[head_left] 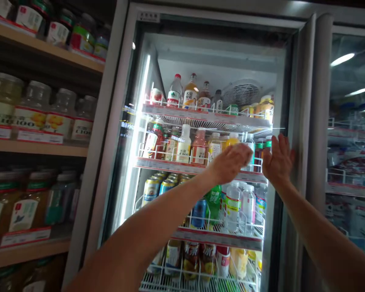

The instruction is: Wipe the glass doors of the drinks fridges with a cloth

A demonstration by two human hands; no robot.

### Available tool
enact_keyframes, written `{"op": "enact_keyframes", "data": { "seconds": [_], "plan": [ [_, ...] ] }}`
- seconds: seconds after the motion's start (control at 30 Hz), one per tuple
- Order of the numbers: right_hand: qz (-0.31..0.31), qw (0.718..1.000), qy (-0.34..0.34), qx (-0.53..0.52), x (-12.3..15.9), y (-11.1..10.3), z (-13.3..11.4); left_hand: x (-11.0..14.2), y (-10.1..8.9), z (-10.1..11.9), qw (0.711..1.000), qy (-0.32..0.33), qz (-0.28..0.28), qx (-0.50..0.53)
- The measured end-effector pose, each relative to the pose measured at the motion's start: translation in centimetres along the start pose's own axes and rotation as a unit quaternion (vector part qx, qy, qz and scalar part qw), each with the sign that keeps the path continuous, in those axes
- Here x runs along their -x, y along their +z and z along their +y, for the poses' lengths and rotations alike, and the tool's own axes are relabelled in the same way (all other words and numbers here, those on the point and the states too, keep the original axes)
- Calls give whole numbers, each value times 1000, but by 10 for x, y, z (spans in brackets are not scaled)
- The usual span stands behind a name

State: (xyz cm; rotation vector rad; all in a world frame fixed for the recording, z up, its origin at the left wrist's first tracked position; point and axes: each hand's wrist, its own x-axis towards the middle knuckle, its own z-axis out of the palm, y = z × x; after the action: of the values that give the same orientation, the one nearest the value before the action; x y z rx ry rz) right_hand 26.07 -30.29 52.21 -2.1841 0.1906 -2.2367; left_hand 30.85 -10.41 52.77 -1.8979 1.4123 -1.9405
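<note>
Cooler door (pixel 213 56) is straight ahead: right hand (pixel 279 160) is spread, palm to the glass near its right edge, likely bracing; left hand (pixel 231 164) crosses mid-pane, motion-blurred, can't tell if it pinches the pale patch (pixel 245 151) at its end or touches glass. Door looks transparent with faint glare and a grey frame (pixel 222 16). Behind it bottles (pixel 184 144) stand mostly label-out, presumably for reading through glass; wooden shelves (pixel 33 146) left, another cooler (pixel 353 134) right.
</note>
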Motion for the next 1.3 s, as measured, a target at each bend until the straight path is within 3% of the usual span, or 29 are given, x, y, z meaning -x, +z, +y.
{"op": "enact_keyframes", "data": {
  "seconds": [0.07, 0.1, 0.17, 0.23, 0.3, 0.33, 0.4, 0.47, 0.5, 0.6, 0.67, 0.73, 0.83, 0.9, 1.07, 1.13, 1.2, 1.3],
  "plan": [
    [6, 1000, -3, -1, 0, 1, 0, 7, -3, -4, 998, 57, -28, 3],
    [9, 1000, -3, -3, 1, 1, 1, 10, -8, -15, 999, 22, -26, 0],
    [8, 1000, -3, -5, 1, 2, 1, 15, -22, -45, 992, -125, 6, -13],
    [4, 1000, -2, -4, 1, 2, 1, 23, -33, -70, 958, -275, 72, -32],
    [-1, 1000, -3, 2, 3, 0, 0, 34, -36, -74, 943, -315, 96, -41],
    [-3, 1000, -5, 6, 3, -1, 0, 40, -35, -69, 953, -287, 86, -38],
    [-5, 1000, -11, 11, 4, -4, -2, 52, -33, -56, 985, -170, 35, -20],
    [-6, 1000, -9, 15, 2, -5, -5, 62, -34, -58, 996, -90, -3, -9],
    [-1, 1000, 3, 15, -1, -5, -8, 65, -37, -67, 995, -96, -3, -14],
    [4, 999, 48, 9, -13, -2, -24, 72, -50, -110, 968, -238, 57, -59],
    [-4, 999, 53, 7, -21, 2, -37, 74, -55, -126, 945, -301, 97, -81],
    [-13, 999, 44, 13, -26, 5, -46, 76, -51, -118, 946, -295, 107, -85],
    [-14, 999, 46, 20, -26, 6, -50, 80, -42, -91, 978, -189, 62, -61],
    [-20, 999, 46, 21, -24, 5, -49, 84, -45, -93, 985, -162, 47, -45],
    [-33, 998, 43, 20, -23, 3, -48, 97, -69, -154, 927, -340, 145, -64],
    [-33, 998, 49, 20, -24, 3, -48, 97, -68, -153, 917, -363, 152, -67],
    [-29, 998, 53, 17, -24, 3, -49, 92, -60, -134, 940, -313, 120, -57],
    [-18, 999, 49, 11, -23, 4, -48, 82, -52, -113, 986, -156, 37, -36]
  ]
}}
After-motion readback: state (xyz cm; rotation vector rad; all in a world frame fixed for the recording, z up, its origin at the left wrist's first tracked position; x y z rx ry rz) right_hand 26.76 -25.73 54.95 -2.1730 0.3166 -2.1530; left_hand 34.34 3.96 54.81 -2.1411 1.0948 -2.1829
